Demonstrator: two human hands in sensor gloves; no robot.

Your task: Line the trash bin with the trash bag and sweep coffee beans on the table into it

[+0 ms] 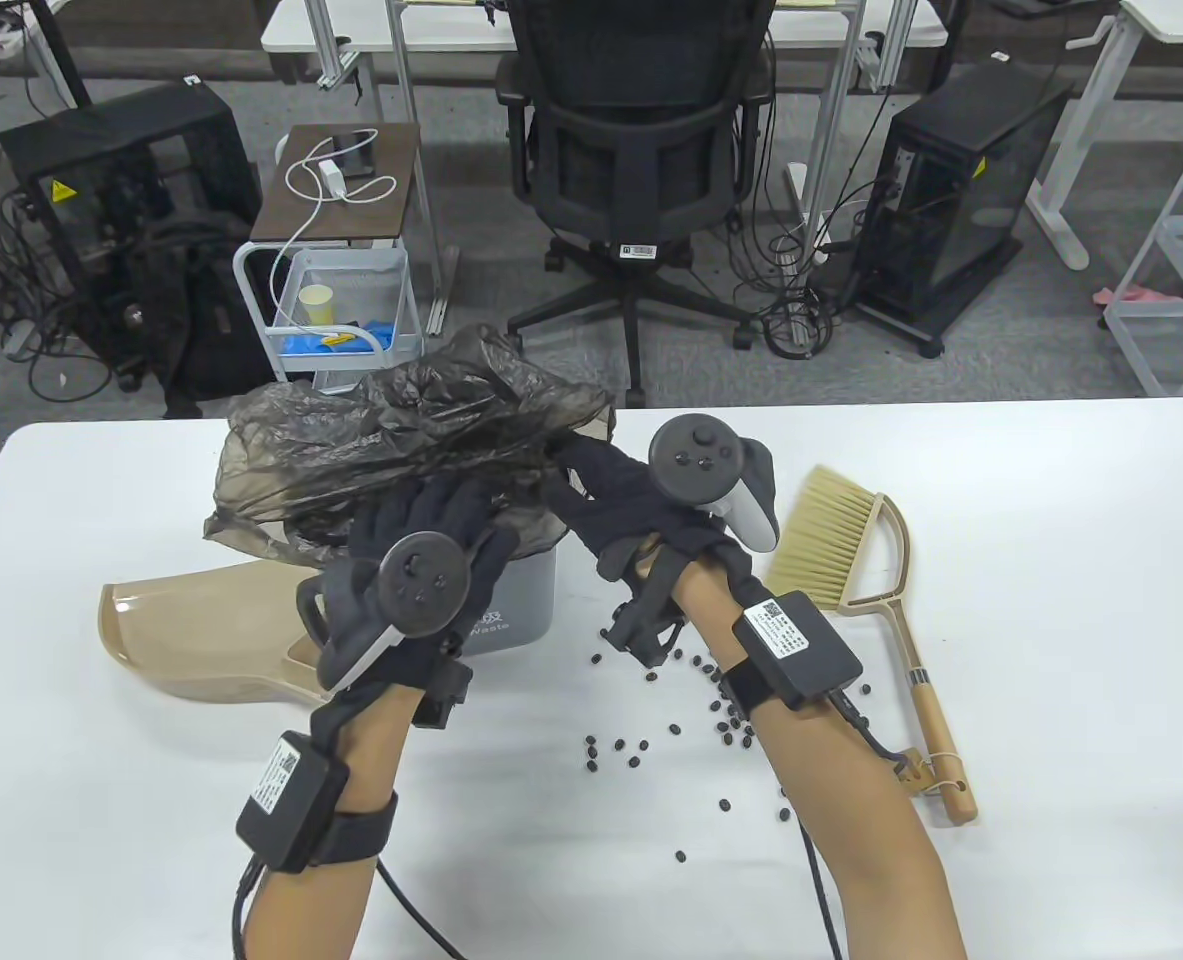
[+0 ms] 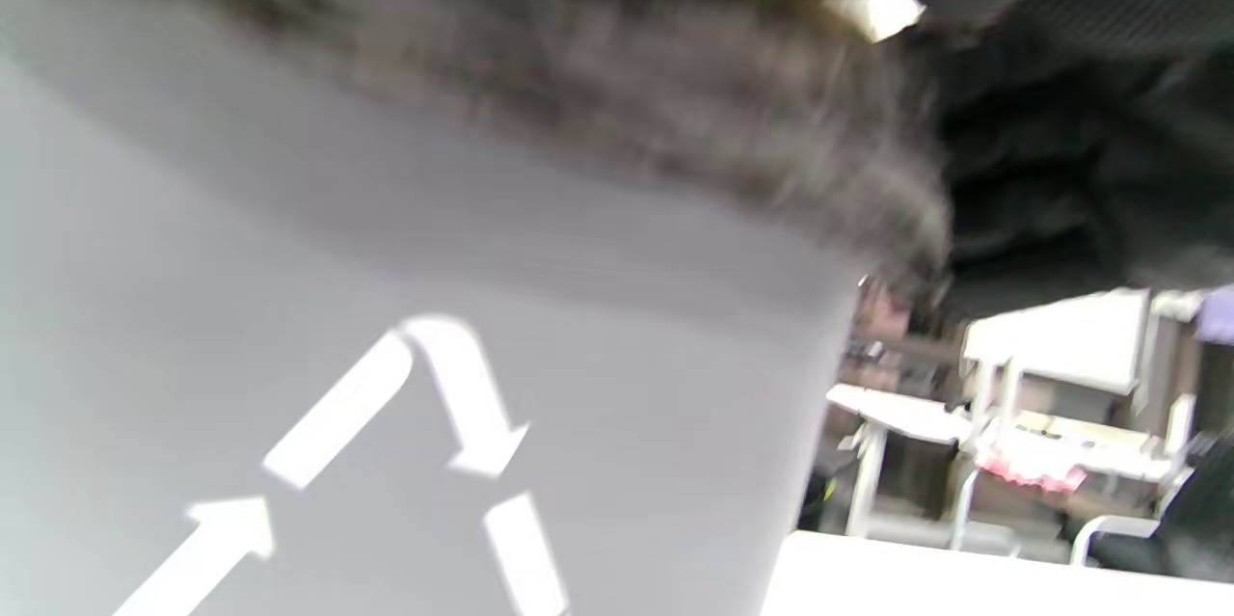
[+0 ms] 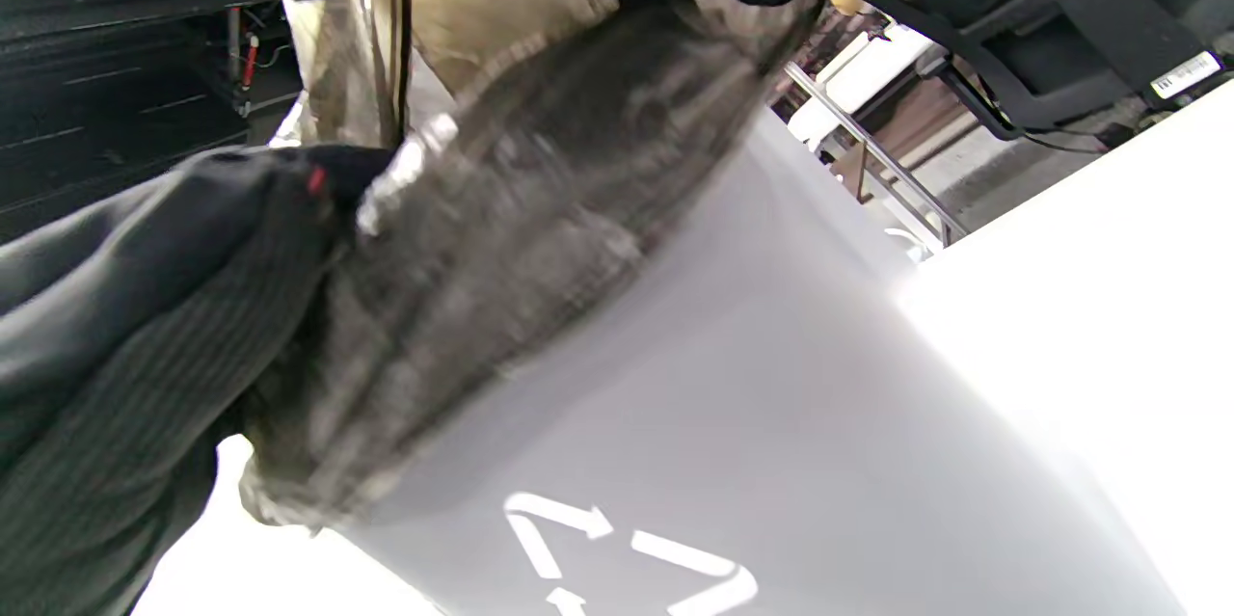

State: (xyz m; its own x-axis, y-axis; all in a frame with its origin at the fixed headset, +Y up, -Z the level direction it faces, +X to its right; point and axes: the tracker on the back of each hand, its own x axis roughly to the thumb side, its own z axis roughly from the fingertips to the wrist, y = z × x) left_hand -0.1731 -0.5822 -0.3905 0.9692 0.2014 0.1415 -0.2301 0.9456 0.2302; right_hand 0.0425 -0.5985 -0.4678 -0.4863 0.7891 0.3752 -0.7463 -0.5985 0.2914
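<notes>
Table view had both hands, left hand (image 1: pixel 421 560) and right hand (image 1: pixel 631 500), fingers pinching the trash bag (image 1: pixel 401 420) over the gray bin (image 1: pixel 521 600); lining half done, coffee beans (image 1: pixel 651 740) unswept on the surface, brush (image 1: pixel 851 560) untouched.
</notes>
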